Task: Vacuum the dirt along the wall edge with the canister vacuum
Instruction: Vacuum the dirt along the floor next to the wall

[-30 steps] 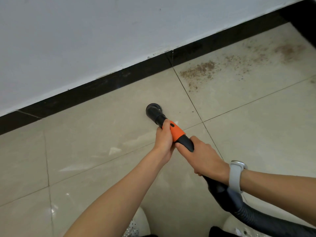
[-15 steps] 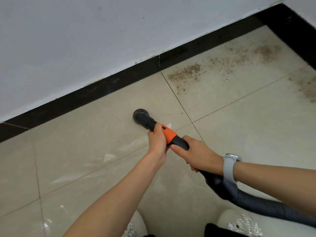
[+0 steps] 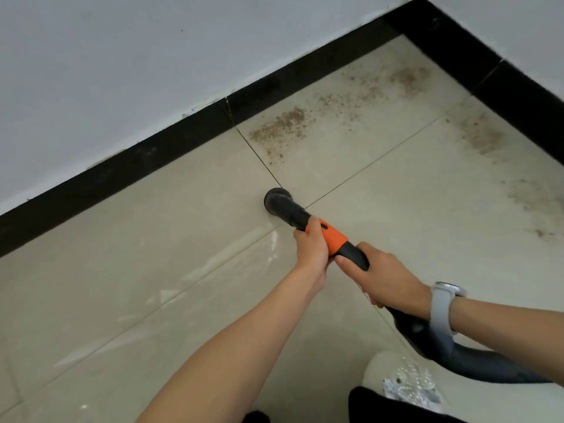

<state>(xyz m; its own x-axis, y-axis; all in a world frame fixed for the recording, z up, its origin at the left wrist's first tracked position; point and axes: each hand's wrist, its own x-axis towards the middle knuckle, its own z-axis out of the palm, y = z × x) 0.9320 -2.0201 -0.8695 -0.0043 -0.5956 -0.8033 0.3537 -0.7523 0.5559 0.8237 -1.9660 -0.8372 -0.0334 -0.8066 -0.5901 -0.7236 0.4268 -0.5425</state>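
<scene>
Orange wand [image 3: 334, 236] between both hands' fingers [image 3: 314, 227]

Soft, even daylight fills the head view; the white wall [image 3: 152, 56] is bright without blown highlights. Pale streaks of glare lie on the glossy floor tiles [image 3: 213, 264] left of the hands, so the light seems to come from behind and to the left. Shadows are faint and diffuse. The black skirting [image 3: 137, 160] bows slightly, a wide-angle bend. Detail looks soft and smeared by compression, most at the shoe [image 3: 396, 383] near the lower edge
</scene>
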